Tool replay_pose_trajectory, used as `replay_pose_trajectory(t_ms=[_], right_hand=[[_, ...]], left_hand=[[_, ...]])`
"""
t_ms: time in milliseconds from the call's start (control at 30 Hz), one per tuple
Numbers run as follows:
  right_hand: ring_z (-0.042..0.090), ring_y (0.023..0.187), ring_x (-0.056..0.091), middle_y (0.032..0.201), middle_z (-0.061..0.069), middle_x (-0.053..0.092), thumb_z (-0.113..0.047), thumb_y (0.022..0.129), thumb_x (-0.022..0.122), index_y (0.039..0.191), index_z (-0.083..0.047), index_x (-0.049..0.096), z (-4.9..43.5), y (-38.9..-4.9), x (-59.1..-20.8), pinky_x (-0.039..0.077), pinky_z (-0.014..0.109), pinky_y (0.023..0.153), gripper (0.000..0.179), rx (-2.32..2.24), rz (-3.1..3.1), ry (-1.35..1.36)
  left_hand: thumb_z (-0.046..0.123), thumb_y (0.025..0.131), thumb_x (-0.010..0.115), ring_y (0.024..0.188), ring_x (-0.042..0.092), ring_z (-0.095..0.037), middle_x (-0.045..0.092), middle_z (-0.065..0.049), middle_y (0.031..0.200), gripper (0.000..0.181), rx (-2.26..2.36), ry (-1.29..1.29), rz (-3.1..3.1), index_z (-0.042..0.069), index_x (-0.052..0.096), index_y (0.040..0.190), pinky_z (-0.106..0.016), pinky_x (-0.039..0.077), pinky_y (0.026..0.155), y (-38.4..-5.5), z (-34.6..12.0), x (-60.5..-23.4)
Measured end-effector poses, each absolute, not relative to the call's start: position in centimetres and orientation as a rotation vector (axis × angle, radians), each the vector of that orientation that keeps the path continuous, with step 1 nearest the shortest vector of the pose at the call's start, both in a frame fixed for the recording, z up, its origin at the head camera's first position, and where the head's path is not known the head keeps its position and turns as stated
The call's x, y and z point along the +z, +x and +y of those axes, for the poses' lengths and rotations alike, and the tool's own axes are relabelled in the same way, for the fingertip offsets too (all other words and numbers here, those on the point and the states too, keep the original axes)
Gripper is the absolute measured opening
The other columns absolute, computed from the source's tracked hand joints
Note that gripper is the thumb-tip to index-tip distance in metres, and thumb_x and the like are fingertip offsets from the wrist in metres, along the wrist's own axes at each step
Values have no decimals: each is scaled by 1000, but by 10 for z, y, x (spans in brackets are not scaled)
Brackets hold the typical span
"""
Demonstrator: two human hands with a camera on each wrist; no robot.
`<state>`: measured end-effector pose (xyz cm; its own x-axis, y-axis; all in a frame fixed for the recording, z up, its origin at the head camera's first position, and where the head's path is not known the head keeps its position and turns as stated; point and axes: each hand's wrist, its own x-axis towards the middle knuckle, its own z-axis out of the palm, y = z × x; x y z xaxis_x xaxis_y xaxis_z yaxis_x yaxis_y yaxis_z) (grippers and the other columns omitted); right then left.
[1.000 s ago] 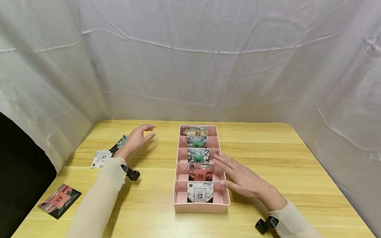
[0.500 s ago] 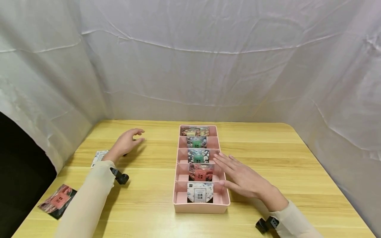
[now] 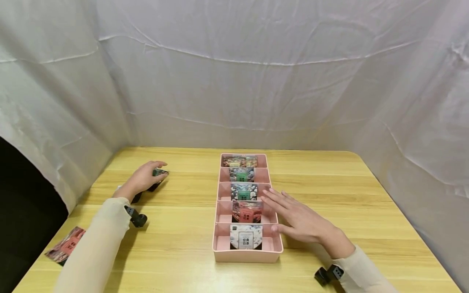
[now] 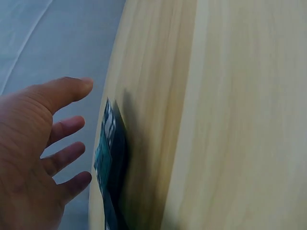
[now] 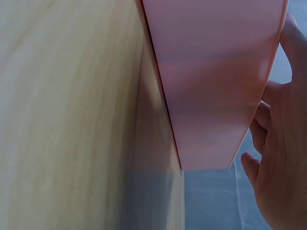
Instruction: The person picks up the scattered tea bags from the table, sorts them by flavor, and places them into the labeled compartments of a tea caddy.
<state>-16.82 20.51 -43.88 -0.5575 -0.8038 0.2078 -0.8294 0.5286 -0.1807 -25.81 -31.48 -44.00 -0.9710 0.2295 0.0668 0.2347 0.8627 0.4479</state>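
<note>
Fingers of L hand (image 3: 141, 181) spread, loosely bent, nr green-label sachet (image 4: 109, 158) on L side of table (image 3: 183, 244); contact unclear. R hand (image 3: 302, 221): fingers extended, thumb apart, tips at R rim of pink tray (image 3: 247, 256), approx mid-table. Tray has 5 compts, white sachet (image 3: 246, 237) in nearest. Red-label sachet (image 3: 67, 246) lies far L, partly hidden by L sleeve (image 3: 93, 244).

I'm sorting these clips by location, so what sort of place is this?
Probably a makeshift recording booth: pale sheeting hangs behind and to both sides of the wood-grain table, and small black devices, likely cameras, sit near the ends of both sleeves.
</note>
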Motion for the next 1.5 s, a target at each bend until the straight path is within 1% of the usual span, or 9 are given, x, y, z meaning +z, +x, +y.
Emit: replay_pose_trajectory(t_ms=[233,333,533,667,833,900,1067,1300,1500], right_hand=[[26,148,14,162,11,16,-47,98,52,157,-10,22,204,-168,-438,18,54,116,75,399,-2667,1417],[24,148,13,163,9,14,-47,98,52,157,-11,21,204,-168,-438,17,53,116,75,409,-2685,1407],[23,149,11,163,8,12,-47,99,52,157,-12,20,204,-168,-440,16,53,117,75,420,-2702,1389],[23,149,11,163,8,12,-46,99,52,157,-12,20,203,-167,-441,15,53,117,75,434,-2703,1386],[24,148,13,162,9,15,-46,98,53,157,-11,22,203,-167,-440,17,54,116,75,453,-2680,1385],[24,148,14,162,10,16,-46,98,53,156,-10,23,203,-166,-440,18,54,116,74,457,-2669,1384],[25,148,14,162,10,16,-46,99,52,157,-10,22,203,-166,-440,18,54,116,74,459,-2665,1389],[26,148,13,162,11,15,-44,99,51,157,-11,20,204,-167,-441,18,53,116,73,419,-2678,1397],[27,148,14,162,11,15,-44,100,51,157,-11,20,204,-167,-441,19,54,116,73,414,-2668,1406]], left_hand=[[27,99,59,132,33,-49,36,-29,146,57,-821,-309,-3081,1,41,146,-65,29,106,-254,-327,-440],[27,100,59,133,30,-51,33,-31,147,58,-809,-307,-3094,0,39,147,-66,27,106,-254,-331,-441],[30,100,59,134,28,-52,30,-32,148,62,-782,-306,-3101,-2,36,148,-67,26,107,-257,-338,-442],[32,100,58,135,25,-52,28,-33,149,66,-808,-294,-3114,-3,31,150,-67,23,108,-258,-342,-443],[34,99,59,137,24,-52,27,-32,152,72,-852,-246,-3153,-1,26,153,-66,24,108,-260,-345,-445],[34,99,60,137,25,-51,27,-31,152,72,-861,-222,-3157,0,26,153,-65,25,108,-260,-345,-446],[31,96,64,135,28,-52,30,-33,150,72,-868,-212,-3122,-3,30,151,-66,28,107,-261,-344,-447],[28,93,70,135,26,-53,28,-34,149,75,-902,-198,-3069,-3,32,150,-66,27,107,-263,-339,-446],[21,90,72,132,31,-53,30,-35,147,75,-855,-207,-3027,-6,34,148,-66,28,106,-264,-336,-441]])
